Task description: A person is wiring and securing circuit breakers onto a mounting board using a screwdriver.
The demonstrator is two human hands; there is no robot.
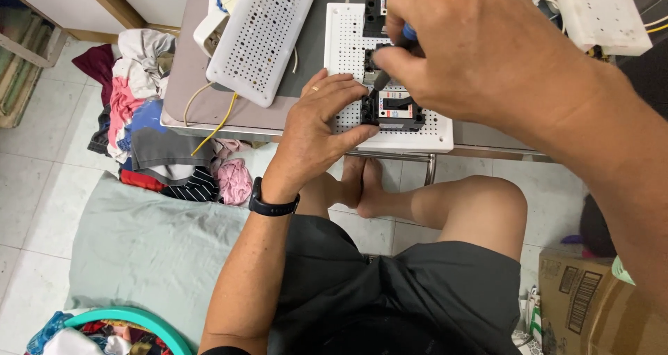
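Seated person at a grey table (202, 83), seen from above; the left hand (321, 122) grips a small black circuit breaker (392, 111) from its left side, thumb and fingers pressed against its body, holding it down on a white perforated panel (417, 136) that lies near the table's front edge; the right hand (473, 45) is closed around a screwdriver (390, 59) with a blue handle, its shaft angled down to the breaker's upper left corner, the tip hidden between the two hands. A second black device (374, 14) sits farther back on the same panel; another perforated panel (261, 31) lies to the left, over a yellow wire (219, 122). To do this well, judging from the pose: keep the breaker pinned flat, the driver in line with the screw, and press steadily so the tip does not slip toward the left fingers. Heaped clothes (149, 139) lie on the floor; a cardboard box (595, 306) stands at lower right.
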